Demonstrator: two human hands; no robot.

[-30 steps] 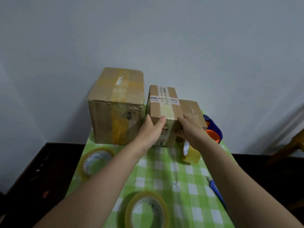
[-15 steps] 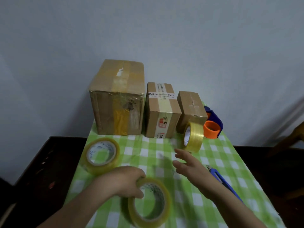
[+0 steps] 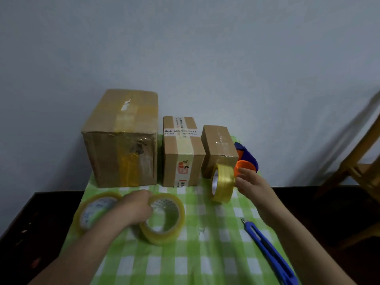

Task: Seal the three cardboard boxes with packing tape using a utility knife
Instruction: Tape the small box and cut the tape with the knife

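Tape picking looks like the step in hand. The left hand has its grip curled over the far rim of the near tape roll, which is tipped up with its near edge on the green checked cloth. The right hand has a wide grip, fingers spread just beside the upright tape roll; I cannot tell if they touch it. A flat tape roll lies left of the left hand.

The three boxes stand in a row at the back of the desk: large box, middle box and small box, each showing tape across its top. The blue utility knife lies untouched on the cloth, near the right forearm. A blue and orange tape dispenser sits behind the right hand.

Next, probably: settle on one roll, find its loose end, draw a strip over a box seam, then reach for the knife to cut it.
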